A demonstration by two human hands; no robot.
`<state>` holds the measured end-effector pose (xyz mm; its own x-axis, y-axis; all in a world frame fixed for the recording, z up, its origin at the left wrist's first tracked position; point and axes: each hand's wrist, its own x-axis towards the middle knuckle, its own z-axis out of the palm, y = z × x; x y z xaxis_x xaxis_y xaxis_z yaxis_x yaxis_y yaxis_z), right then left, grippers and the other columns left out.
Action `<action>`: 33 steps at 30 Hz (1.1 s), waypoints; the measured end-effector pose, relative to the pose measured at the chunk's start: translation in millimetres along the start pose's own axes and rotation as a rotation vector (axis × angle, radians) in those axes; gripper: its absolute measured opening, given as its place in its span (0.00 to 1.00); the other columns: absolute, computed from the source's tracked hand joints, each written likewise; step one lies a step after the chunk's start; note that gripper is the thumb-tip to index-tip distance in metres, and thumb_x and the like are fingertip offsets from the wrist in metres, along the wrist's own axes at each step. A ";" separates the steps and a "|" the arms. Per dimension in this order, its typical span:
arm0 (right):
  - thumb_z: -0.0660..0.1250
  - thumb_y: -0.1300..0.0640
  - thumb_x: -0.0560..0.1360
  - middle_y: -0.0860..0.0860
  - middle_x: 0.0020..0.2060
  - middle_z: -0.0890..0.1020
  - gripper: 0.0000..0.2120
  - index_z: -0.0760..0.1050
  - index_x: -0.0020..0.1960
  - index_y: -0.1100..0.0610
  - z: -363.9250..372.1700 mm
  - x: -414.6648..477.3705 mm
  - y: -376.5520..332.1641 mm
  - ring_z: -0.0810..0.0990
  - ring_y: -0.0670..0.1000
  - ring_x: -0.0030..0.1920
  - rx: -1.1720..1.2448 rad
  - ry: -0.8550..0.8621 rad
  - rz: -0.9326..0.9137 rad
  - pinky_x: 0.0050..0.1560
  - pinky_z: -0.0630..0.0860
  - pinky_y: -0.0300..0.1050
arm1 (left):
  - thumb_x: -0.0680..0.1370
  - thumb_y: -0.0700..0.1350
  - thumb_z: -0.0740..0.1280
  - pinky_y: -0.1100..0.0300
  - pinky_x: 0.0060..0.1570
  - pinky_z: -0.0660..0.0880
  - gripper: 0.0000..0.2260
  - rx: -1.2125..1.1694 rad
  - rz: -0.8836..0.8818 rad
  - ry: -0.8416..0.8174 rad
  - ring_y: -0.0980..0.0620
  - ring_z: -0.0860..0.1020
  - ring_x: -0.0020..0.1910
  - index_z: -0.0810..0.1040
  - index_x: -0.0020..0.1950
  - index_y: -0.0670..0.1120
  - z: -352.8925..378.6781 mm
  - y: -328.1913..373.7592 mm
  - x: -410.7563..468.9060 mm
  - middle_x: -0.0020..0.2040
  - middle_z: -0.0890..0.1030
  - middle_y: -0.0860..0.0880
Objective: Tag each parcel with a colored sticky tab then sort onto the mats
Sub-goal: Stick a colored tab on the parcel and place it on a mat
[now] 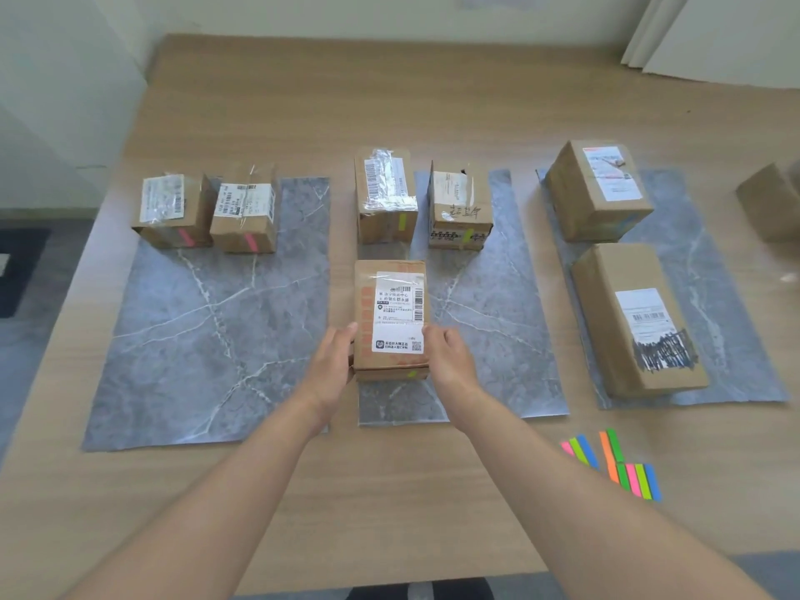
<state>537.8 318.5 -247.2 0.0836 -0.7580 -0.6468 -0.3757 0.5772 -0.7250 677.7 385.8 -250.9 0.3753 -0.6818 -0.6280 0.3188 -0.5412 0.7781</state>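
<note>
1. The loose sticky tabs (614, 463) lie on the table (389, 491) just right of your right forearm. Sweep that arm outward as you pull back and you could scatter them or stick one to your skin.
2. Your left hand (333, 361) and right hand (448, 359) each clasp a side of the parcel (391, 318) at its near end, on the front half of the middle mat (498, 339). I can't tell whether it is fully set down. Let go early and the near end could drop.
3. The green tab (412, 374) on its near face looks small and sits low by the bottom edge. Dragging the parcel over the mat could rub it loose.
4. The parcel's left side runs along the mat's left edge. A nudge left would leave it hanging over bare table, toward the left mat (208, 339) with the pink-tabbed parcels.
5. Push it too far forward and it could bump the two green-tabbed parcels (384, 194) behind.
6. One box (768, 201) sits off the mats at far right; don't overlook it.
</note>
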 end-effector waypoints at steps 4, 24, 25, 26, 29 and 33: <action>0.58 0.47 0.83 0.47 0.46 0.79 0.13 0.73 0.55 0.56 0.1 1.8 3.7 0.75 0.47 0.45 0.006 -0.001 -0.009 0.42 0.68 0.45 | 0.85 0.51 0.56 0.49 0.63 0.75 0.12 0.013 -0.002 0.024 0.45 0.79 0.62 0.73 0.58 0.47 -2.2 -5.8 4.2 0.60 0.82 0.44; 0.56 0.51 0.84 0.47 0.37 0.72 0.12 0.72 0.49 0.57 -40.3 -73.3 -75.3 0.69 0.45 0.36 0.099 0.025 -0.245 0.36 0.66 0.42 | 0.75 0.65 0.57 0.47 0.77 0.58 0.34 0.121 0.335 0.029 0.54 0.64 0.75 0.63 0.78 0.51 4.9 81.8 -67.2 0.75 0.68 0.53; 0.56 0.50 0.84 0.47 0.37 0.72 0.13 0.73 0.50 0.58 -42.9 -80.9 -81.8 0.69 0.45 0.36 0.106 0.024 -0.266 0.36 0.66 0.42 | 0.75 0.65 0.57 0.47 0.77 0.58 0.34 0.122 0.361 0.033 0.53 0.63 0.75 0.63 0.78 0.52 5.3 88.8 -74.7 0.75 0.67 0.54; 0.56 0.50 0.84 0.48 0.38 0.71 0.14 0.74 0.51 0.59 -45.5 -87.9 -88.3 0.68 0.46 0.36 0.113 0.029 -0.287 0.37 0.66 0.43 | 0.76 0.64 0.57 0.47 0.77 0.58 0.32 0.117 0.384 0.031 0.54 0.63 0.74 0.64 0.77 0.52 5.7 96.3 -83.1 0.73 0.68 0.54; 0.57 0.49 0.83 0.50 0.40 0.69 0.16 0.70 0.48 0.62 -55.0 -111.4 -110.3 0.66 0.47 0.37 0.132 0.047 -0.349 0.37 0.64 0.44 | 0.83 0.59 0.56 0.49 0.76 0.58 0.23 0.108 0.460 0.003 0.56 0.64 0.70 0.66 0.76 0.51 6.4 117.5 -106.0 0.69 0.68 0.56; 0.57 0.50 0.82 0.51 0.40 0.70 0.17 0.68 0.49 0.65 -67.5 -143.6 -138.5 0.66 0.49 0.39 0.150 0.069 -0.433 0.35 0.63 0.45 | 0.79 0.62 0.55 0.48 0.76 0.58 0.27 0.132 0.550 -0.021 0.54 0.64 0.72 0.65 0.76 0.52 5.4 148.5 -140.3 0.71 0.68 0.55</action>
<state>515.5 326.9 -37.9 0.1397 -0.9547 -0.2629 -0.1819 0.2363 -0.9545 667.7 398.5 -47.2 0.4376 -0.8897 -0.1304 -0.0310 -0.1599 0.9867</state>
